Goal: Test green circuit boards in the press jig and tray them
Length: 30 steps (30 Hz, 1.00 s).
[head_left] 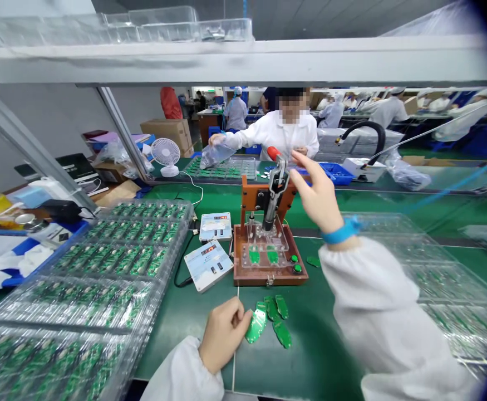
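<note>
My left hand point(225, 333) has its fingers curled, with thumb and forefinger on the edge of a green circuit board point(256, 327) low over the table. Several more oval circuit boards point(283, 333) lie loose just right of it, some overlapping. Up at the test fixture point(270, 274), my right hand point(317, 192) is open, fingers stretched beside the red-tipped lever point(273, 153) of its toggle clamp point(277, 184); whether a fingertip touches the lever I cannot tell. Two green boards point(272, 255) sit side by side in the fixture, under its clear plate. A blue band circles my right wrist.
Left of the fixture are two white counter boxes point(208, 265) with red digits. Clear trays of boards point(113, 267) fill the left side; more clear trays point(447, 278) lie at right. One board point(313, 261) rests behind my right forearm. A co-worker point(287, 131) stands opposite.
</note>
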Each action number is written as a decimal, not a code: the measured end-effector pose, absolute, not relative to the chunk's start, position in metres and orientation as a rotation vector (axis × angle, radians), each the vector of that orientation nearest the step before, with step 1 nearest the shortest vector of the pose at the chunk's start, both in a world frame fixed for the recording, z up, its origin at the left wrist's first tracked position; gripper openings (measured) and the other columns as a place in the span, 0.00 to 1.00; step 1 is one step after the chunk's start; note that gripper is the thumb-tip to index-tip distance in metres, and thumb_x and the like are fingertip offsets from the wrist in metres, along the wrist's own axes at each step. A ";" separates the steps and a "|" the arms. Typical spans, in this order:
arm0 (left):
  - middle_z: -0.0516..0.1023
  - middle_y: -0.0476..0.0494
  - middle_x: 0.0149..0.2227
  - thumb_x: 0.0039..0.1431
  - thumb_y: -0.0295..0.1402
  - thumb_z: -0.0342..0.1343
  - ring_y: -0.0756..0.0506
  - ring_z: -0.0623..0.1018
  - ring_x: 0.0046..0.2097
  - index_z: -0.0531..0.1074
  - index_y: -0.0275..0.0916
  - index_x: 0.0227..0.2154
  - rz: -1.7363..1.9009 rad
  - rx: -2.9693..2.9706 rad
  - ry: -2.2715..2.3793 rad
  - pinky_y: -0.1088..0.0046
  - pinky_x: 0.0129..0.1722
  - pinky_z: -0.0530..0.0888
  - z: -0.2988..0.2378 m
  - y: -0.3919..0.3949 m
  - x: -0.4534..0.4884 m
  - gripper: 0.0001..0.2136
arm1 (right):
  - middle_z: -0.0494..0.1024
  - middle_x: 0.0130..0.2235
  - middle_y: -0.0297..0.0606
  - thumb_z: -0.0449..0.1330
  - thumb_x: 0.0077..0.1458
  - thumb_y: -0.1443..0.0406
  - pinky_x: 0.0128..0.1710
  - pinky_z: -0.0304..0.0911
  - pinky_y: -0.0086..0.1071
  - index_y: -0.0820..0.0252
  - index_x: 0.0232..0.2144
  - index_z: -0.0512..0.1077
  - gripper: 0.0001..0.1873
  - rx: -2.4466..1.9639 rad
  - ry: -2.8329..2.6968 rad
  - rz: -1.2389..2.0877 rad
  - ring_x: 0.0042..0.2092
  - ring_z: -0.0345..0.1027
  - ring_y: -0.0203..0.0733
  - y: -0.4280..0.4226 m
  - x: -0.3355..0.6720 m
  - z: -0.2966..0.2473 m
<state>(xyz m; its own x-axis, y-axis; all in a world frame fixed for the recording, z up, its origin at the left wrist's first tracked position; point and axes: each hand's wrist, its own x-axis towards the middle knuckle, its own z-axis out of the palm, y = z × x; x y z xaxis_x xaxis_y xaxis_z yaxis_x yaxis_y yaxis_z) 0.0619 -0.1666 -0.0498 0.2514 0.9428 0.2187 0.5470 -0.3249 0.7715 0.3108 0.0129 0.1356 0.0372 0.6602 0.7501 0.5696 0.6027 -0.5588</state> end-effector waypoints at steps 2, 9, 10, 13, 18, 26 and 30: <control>0.73 0.50 0.29 0.66 0.32 0.54 0.50 0.72 0.28 0.70 0.40 0.31 1.056 1.993 1.356 0.74 0.30 0.68 -0.038 -0.161 0.061 0.07 | 0.75 0.57 0.45 0.57 0.65 0.56 0.54 0.69 0.42 0.55 0.60 0.67 0.23 -1.145 -1.469 0.132 0.58 0.70 0.45 -0.017 0.317 0.097; 0.70 0.37 0.60 0.71 0.35 0.51 0.37 0.69 0.62 0.71 0.42 0.58 1.104 2.296 1.491 0.53 0.62 0.68 0.002 -0.093 0.075 0.16 | 0.79 0.50 0.47 0.60 0.61 0.60 0.58 0.64 0.54 0.57 0.47 0.77 0.14 -1.346 -1.657 0.341 0.55 0.69 0.54 -0.077 0.298 0.007; 0.69 0.36 0.61 0.71 0.36 0.51 0.36 0.68 0.63 0.70 0.41 0.58 1.060 2.331 1.506 0.51 0.63 0.67 0.003 -0.084 0.079 0.17 | 0.78 0.52 0.48 0.60 0.60 0.61 0.61 0.60 0.57 0.56 0.45 0.78 0.13 -1.348 -1.690 0.359 0.57 0.66 0.56 -0.078 0.295 0.004; 0.69 0.34 0.60 0.70 0.35 0.52 0.34 0.67 0.63 0.73 0.39 0.54 0.967 2.425 1.508 0.48 0.62 0.67 0.003 -0.067 0.090 0.15 | 0.76 0.56 0.50 0.61 0.60 0.63 0.64 0.54 0.62 0.58 0.41 0.79 0.09 -1.359 -1.732 0.420 0.62 0.61 0.61 -0.078 0.289 0.005; 0.75 0.36 0.52 0.68 0.36 0.53 0.35 0.71 0.58 0.73 0.40 0.48 1.146 2.423 1.432 0.50 0.60 0.69 0.002 -0.067 0.091 0.10 | 0.79 0.49 0.42 0.63 0.57 0.67 0.62 0.61 0.49 0.56 0.40 0.76 0.07 -1.337 -1.700 0.576 0.58 0.67 0.51 -0.074 0.293 0.015; 0.83 0.46 0.41 0.68 0.50 0.52 0.43 0.84 0.38 0.68 0.44 0.54 1.133 2.151 1.347 0.69 0.38 0.81 -0.018 -0.134 0.081 0.19 | 0.81 0.39 0.36 0.60 0.61 0.62 0.39 0.69 0.29 0.58 0.40 0.73 0.07 -1.230 -1.460 1.004 0.39 0.75 0.38 -0.148 0.297 0.015; 0.84 0.52 0.35 0.69 0.52 0.50 0.48 0.84 0.31 0.68 0.48 0.54 1.073 2.163 1.207 0.76 0.34 0.81 -0.037 -0.177 0.094 0.19 | 0.79 0.33 0.32 0.64 0.55 0.66 0.38 0.63 0.28 0.59 0.38 0.73 0.07 -1.204 -1.272 1.325 0.36 0.71 0.35 -0.190 0.297 0.003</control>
